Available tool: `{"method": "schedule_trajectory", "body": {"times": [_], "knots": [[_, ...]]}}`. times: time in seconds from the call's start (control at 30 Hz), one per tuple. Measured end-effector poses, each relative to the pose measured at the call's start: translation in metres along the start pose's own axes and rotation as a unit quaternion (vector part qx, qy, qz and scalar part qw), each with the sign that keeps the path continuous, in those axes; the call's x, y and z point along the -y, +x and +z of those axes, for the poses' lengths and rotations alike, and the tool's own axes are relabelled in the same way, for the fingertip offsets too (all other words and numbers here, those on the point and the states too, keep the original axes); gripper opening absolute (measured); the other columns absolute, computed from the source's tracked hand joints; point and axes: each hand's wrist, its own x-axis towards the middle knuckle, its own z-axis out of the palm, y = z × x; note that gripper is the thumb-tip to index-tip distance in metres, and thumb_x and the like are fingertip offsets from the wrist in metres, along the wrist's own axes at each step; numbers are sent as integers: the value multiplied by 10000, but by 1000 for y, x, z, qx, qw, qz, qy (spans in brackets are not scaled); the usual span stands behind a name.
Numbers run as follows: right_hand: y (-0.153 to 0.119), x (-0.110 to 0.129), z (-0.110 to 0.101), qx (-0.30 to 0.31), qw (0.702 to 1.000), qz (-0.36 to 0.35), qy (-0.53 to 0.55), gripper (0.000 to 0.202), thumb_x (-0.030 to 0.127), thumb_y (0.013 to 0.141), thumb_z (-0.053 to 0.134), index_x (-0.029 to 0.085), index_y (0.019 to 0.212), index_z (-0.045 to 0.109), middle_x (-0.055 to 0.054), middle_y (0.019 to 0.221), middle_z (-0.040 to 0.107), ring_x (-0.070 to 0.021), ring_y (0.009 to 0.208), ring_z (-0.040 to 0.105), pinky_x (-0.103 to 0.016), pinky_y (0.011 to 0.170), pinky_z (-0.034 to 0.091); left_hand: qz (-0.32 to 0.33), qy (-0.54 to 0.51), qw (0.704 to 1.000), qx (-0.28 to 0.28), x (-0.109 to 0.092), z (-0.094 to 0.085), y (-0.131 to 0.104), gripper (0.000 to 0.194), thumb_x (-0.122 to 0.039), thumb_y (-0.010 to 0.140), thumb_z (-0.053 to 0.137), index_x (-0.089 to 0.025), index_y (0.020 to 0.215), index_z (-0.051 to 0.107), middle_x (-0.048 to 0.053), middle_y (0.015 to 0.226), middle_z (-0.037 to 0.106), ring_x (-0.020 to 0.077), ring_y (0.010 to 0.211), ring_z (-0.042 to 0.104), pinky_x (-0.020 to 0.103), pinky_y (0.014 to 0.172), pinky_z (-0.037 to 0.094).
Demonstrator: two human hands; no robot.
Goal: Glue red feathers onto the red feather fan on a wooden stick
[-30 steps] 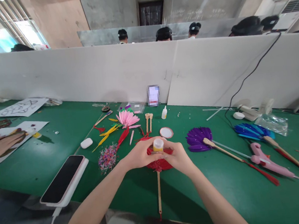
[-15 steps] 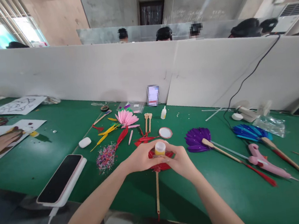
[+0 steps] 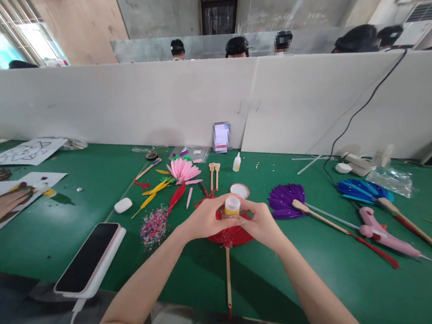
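Between both hands is a small glue bottle (image 3: 231, 206) with a whitish top and a yellow band. My left hand (image 3: 207, 218) grips it from the left with bent fingers. On the other side, my right hand (image 3: 259, 224) has its fingers closed on the same bottle. Below them lies a red feather fan (image 3: 232, 237), partly hidden by the hands. Its wooden handle (image 3: 228, 280) points toward my body. A round white lid-like disc with a red rim (image 3: 239, 191) lies just beyond my fingers.
A pink feather fan (image 3: 184, 171), confetti (image 3: 155, 228) and a phone (image 3: 89, 259) are on the left. At right lie a purple fan (image 3: 287, 200), a blue fan (image 3: 362, 191) and a pink glue gun (image 3: 388, 238). A person's hands (image 3: 6, 204) work at far left.
Both hands have moved slightly away from my body with the bottle. More of the red fan now shows beneath them, and the round disc is partly covered.
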Motion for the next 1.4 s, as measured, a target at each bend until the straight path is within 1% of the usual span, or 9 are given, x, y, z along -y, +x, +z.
{"method": "schedule_trajectory", "body": {"times": [0.17,0.37,0.5,0.57,0.73,0.87,1.13,1.23,1.4], "knots": [[-6,3,1,-3,1000,16,-4,290,99,746,601,189,991,725,-38,945,770,-270,886,703,-350,781,548,4,-12,1000,6,-1,4,-3,497,-309,829,655,-209,1299,526,80,1247,640,260,1125,603,318,940,472],[-1,15,11,15,1000,18,7,343,88,740,626,204,1047,727,-26,984,767,-258,914,703,-347,841,535,-21,-10,1000,-2,-4,-3,-18,556,-333,851,639,-215,1362,456,95,1351,562,263,1194,560,336,989,449],[4,16,12,2,1000,20,7,255,201,778,670,204,1027,723,-38,1000,764,-253,918,702,-350,837,536,-41,-30,998,-28,1,-5,-25,702,-362,843,652,-242,1445,311,91,1455,449,253,1297,460,352,1062,390],[6,12,10,-19,1000,23,3,254,258,790,673,190,1032,712,-56,994,764,-257,908,703,-364,827,538,-50,-57,996,-50,5,-6,-29,717,-347,852,644,-237,1455,274,94,1434,472,232,1284,474,343,1068,385],[8,-4,5,-57,998,34,-9,290,295,770,692,173,1033,701,-86,985,763,-271,921,700,-400,842,533,-91,-73,989,-91,16,-7,-44,441,-319,918,543,-220,1338,454,70,1251,630,202,1172,569,325,1036,410],[9,-5,6,-67,997,33,-9,275,306,766,692,184,1011,706,-73,967,767,-272,930,698,-402,854,530,-126,-65,984,-111,23,-4,-56,292,-326,929,517,-215,1192,579,43,1120,702,201,1092,621,313,985,448],[4,9,11,-53,998,35,8,246,318,763,696,190,972,719,-63,948,773,-264,894,712,-373,823,550,-178,-62,968,-167,43,-1,-70,257,-364,934,484,-198,1068,627,33,974,750,206,981,678,299,904,495],[2,12,12,-45,998,36,14,256,312,756,703,187,978,718,-60,946,776,-262,881,716,-360,799,559,-189,-63,965,-173,46,1,-72,254,-379,930,492,-196,1021,642,30,929,757,205,936,689,290,867,508],[2,7,9,-53,997,47,3,243,313,751,713,188,960,719,-61,935,775,-264,859,713,-374,793,551,-197,-68,963,-170,47,5,-74,258,-385,928,494,-195,1009,649,21,919,762,199,921,700,291,882,509]]}}
